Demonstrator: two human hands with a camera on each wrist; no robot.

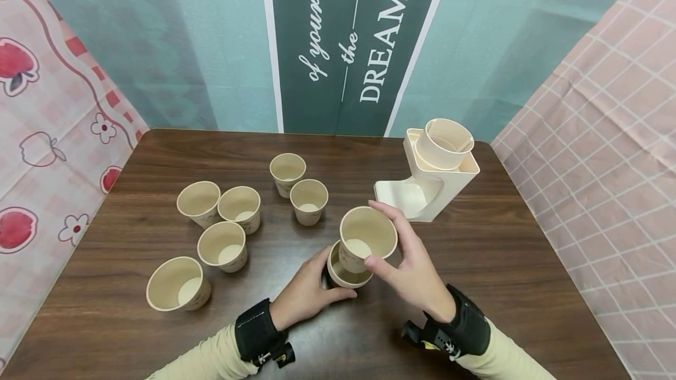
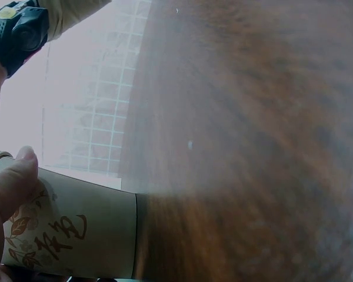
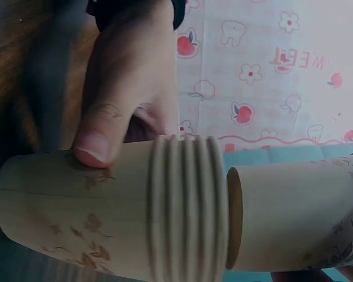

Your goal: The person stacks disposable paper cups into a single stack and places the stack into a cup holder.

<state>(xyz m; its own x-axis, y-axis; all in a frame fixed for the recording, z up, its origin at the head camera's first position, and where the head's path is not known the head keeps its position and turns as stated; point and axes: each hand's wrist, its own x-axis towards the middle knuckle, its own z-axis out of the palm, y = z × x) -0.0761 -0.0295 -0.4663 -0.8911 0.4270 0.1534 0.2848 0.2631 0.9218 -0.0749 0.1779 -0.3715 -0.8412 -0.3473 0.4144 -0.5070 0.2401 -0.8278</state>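
Observation:
My left hand (image 1: 305, 297) grips a stack of paper cups (image 3: 76, 205), its thumb across the printed side. Several rims nest together at the mouth of this stack. In my right hand (image 1: 418, 268) is a single beige paper cup (image 1: 368, 230), pinched between thumb and fingers near its rim. It overlaps the mouth of the stack in the head view. From the right wrist, the single cup's base end (image 3: 294, 217) faces the stacked rims close up. The stack's printed wall (image 2: 76, 223) also shows at the lower left of the left wrist view.
Several upright paper cups stand on the brown table (image 1: 454, 251): a near-left one (image 1: 178, 286), a cluster beside it (image 1: 223, 246), and a pair farther back (image 1: 308, 203). A white cup holder (image 1: 443, 192) at the back right bears a cup (image 1: 446, 142). Cloths hang around the table.

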